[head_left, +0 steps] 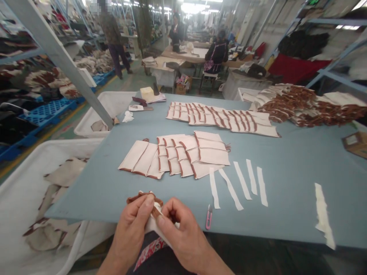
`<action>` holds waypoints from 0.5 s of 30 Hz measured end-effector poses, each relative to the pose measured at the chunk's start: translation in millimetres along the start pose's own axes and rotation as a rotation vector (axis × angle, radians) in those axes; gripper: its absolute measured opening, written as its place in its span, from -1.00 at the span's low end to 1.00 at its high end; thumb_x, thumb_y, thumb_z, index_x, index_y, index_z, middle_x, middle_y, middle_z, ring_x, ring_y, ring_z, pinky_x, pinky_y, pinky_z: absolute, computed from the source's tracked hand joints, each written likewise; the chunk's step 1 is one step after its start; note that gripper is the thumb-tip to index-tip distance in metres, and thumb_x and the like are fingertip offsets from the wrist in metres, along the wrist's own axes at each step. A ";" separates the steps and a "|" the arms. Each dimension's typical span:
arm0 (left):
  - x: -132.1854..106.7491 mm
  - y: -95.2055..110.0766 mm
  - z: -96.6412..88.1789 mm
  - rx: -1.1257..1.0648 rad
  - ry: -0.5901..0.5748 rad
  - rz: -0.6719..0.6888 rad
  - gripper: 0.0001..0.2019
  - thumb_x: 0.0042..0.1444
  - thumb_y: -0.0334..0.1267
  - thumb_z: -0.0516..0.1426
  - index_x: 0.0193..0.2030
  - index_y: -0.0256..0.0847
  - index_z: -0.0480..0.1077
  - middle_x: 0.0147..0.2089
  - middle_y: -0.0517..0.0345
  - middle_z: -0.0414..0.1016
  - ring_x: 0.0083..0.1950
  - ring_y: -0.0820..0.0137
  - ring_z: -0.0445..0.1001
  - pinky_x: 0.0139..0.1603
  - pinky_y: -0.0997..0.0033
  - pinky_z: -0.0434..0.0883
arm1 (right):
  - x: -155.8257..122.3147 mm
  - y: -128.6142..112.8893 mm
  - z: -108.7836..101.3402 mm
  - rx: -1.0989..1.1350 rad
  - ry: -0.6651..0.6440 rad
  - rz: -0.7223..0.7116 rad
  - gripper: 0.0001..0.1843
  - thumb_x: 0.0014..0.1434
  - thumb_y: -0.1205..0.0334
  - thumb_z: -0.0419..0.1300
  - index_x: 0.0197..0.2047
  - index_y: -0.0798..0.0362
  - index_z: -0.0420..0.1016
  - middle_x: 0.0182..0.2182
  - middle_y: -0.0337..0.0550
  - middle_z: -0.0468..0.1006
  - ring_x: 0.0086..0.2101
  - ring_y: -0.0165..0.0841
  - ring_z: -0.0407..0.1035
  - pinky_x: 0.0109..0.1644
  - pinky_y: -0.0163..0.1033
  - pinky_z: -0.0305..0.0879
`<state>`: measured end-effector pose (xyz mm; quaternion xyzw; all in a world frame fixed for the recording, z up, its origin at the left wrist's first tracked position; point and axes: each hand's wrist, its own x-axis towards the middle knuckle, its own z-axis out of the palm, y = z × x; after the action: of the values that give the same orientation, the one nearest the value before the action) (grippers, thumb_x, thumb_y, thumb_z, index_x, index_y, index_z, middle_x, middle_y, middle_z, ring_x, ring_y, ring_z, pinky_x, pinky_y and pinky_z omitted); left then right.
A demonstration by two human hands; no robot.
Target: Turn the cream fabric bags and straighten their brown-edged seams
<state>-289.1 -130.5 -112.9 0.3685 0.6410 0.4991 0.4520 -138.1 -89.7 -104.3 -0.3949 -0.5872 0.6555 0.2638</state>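
Note:
Both my hands meet at the near edge of the blue-grey table [286,168]. My left hand [133,225] and my right hand [179,229] pinch a small cream fabric piece with brown trim [153,208], fingers closed on it. A pink thread snipper [208,217] lies just right of my right hand. Several white strips [242,183] lie beyond it. A fanned group of cream pieces with brown edges [177,154] lies in front of me.
A long row of trimmed pieces [223,119] and a heap of them [304,103] lie farther back. White bins [23,198] with scraps stand at the left. A cardboard box [355,143] sits at the right edge. People work at tables beyond.

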 end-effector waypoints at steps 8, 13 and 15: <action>-10.2 17.7 -28.7 0.284 -0.205 0.071 -0.43 0.48 0.23 0.07 -0.41 -0.17 0.45 -0.37 0.17 0.49 -0.30 0.30 0.43 -0.25 0.39 0.43 | -4.5 -3.2 -8.4 -0.082 -0.058 0.027 -0.64 0.38 -0.03 0.23 -0.36 -0.04 0.28 -0.49 -0.35 0.40 -0.45 -0.42 0.23 -0.34 -0.29 0.14; -6.6 26.0 -19.9 0.472 -0.207 0.231 -0.55 0.48 -0.04 0.08 -0.46 -0.13 0.43 -0.46 0.23 0.52 -0.41 0.35 0.48 -0.33 0.46 0.42 | -4.6 6.2 -5.4 -0.181 0.008 0.015 -0.81 0.32 0.16 0.22 -0.33 -0.02 0.34 -0.46 -0.34 0.44 -0.43 -0.40 0.29 -0.29 -0.27 0.15; -5.9 21.1 -15.6 0.499 -0.139 0.286 -0.56 0.46 -0.06 0.09 -0.48 -0.11 0.42 -0.50 0.24 0.51 -0.46 0.35 0.47 -0.36 0.46 0.43 | -4.5 9.4 -4.0 -0.127 0.047 0.056 -0.81 0.31 0.15 0.24 -0.32 -0.02 0.35 -0.47 -0.35 0.43 -0.43 -0.40 0.29 -0.28 -0.28 0.16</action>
<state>-301.6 -135.8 -89.8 0.5882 0.6527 0.3584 0.3154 -131.1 -92.7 -112.5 -0.4422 -0.6099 0.6147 0.2337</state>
